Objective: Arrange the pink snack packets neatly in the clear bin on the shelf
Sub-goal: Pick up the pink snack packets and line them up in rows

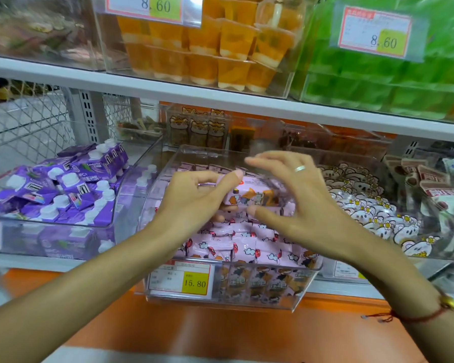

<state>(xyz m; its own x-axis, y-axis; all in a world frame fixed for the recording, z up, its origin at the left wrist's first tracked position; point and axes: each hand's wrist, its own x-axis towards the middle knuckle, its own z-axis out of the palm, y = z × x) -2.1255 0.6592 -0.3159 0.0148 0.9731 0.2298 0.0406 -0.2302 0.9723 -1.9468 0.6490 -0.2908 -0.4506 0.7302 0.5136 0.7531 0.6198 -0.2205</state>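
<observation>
**Both hands over the pink packets in the clear bin**

The clear bin (296, 299) sits at the front of the lower shelf (63, 260), between a bin of purple cartons (71, 184) on its left and a bin of white cartoon-printed packets (364, 205) on its right. It is filled with pink snack packets (247, 244) lying in rough rows, and more of them stand upright behind the front wall next to a yellow price tag (194, 282) reading 15.80.

The left hand (192, 200) reaches into the bin and holds one pink packet (254, 196) lifted above the pile; its grip is a pinch, thumb on the packet's upper left end and fingers curled beneath it. The right hand (296, 197) hovers just beside the same packet with its grip wide: fingers spread and nearly straight above the packet, thumb near its lower edge. Whether the thumb touches the packet cannot be told. A ring (299, 168) shows on one finger, and a red cord bracelet (430, 311) circles the right wrist.

On the shelf above stand bins of orange jelly cups (220, 48) and green packets (378, 82).
</observation>
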